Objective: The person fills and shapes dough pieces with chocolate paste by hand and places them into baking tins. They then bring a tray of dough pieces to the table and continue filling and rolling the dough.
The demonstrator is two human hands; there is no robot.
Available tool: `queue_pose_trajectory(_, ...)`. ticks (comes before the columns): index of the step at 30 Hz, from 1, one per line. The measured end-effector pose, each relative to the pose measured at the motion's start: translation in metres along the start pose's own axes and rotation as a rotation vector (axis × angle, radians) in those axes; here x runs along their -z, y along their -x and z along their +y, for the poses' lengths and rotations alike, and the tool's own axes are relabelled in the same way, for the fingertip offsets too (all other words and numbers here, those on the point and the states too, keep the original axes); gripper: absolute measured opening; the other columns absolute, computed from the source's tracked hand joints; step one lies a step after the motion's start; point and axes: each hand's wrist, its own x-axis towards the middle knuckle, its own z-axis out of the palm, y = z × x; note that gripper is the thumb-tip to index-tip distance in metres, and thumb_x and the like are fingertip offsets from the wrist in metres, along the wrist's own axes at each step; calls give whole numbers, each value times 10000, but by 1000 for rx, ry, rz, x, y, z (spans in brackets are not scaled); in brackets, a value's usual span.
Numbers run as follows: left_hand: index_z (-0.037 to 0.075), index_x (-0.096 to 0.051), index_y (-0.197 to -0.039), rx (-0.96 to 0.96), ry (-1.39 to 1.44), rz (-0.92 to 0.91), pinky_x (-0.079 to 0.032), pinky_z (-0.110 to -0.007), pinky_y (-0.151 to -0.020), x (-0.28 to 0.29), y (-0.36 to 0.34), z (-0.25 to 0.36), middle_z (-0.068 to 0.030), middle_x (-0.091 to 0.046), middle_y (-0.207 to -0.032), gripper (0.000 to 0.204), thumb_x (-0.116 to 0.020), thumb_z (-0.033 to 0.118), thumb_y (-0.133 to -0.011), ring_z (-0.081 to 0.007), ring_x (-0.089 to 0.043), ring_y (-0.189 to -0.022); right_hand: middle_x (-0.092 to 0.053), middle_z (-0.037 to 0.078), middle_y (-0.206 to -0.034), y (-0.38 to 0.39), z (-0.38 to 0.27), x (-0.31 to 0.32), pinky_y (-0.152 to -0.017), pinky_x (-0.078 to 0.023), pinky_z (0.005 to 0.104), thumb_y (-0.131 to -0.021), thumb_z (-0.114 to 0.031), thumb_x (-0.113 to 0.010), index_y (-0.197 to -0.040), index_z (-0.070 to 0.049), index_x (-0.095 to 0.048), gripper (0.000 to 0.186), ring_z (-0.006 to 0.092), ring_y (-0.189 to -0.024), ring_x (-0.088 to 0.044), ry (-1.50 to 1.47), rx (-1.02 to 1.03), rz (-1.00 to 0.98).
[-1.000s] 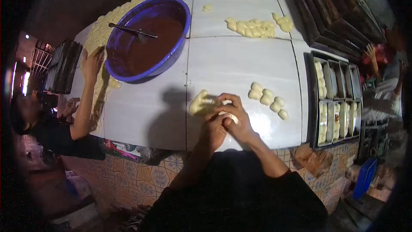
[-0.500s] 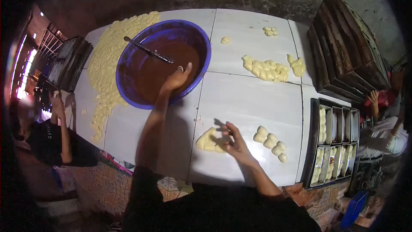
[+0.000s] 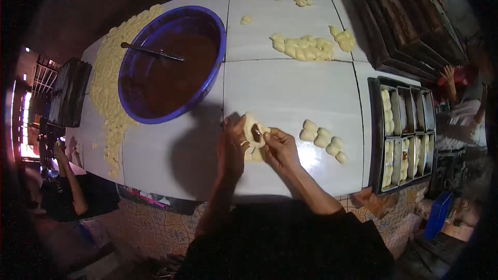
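A flattened piece of pale dough (image 3: 251, 122) with a dab of dark brown filling is held between my two hands above the table. My left hand (image 3: 231, 148) is curled around its left side. Finger and thumb of my right hand (image 3: 282, 149) pinch its right edge. Below the hands, partly hidden by them, more dough (image 3: 254, 155) lies on the tabletop. A row of rounded dough balls (image 3: 322, 137) sits just right of my right hand. Farther left stands a large blue basin (image 3: 218, 75) of brown filling, with a long-handled utensil (image 3: 150, 51) resting in it.
Many small dough pieces (image 3: 106, 83) cover the table's left side, and dough clusters (image 3: 303, 47) lie at the back. Divided metal baking pans (image 3: 378, 140) with dough stand at the right edge, below stacked dark pans (image 3: 404, 21). Other people are at the left and right.
My left hand has left the basin and come right to meet my right hand. Both now hold dough bearing brown filling. The view has shifted, so the table appears higher.
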Motion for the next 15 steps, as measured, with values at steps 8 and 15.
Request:
queue_pose_trajectory(8, -63, -591, -1151, -462, -1039, -229, -536, -290, -752, 8, 50, -37, -94, -613, -978, 278, -579, 25, -887, -169, -623, -856, -504, 133, -1163, 62, -16, 21, -777, -478, 300, -788, 24, -646, -1135, -17, -615, 350, 216, -920, -533, 1251, 841, -113)
queue_pose_trajectory(15, -68, -611, -1046, -172, -465, -191, -554, -265, -746, -11, 77, -75, -99, -637, -934, 211, -609, 102, -921, -163, -642, -870, -598, 114, -1083, 98, -34, 9, -744, -487, 283, -825, -29, -649, -1015, 13, -678, 197, 172, -916, -592, 885, 701, -81)
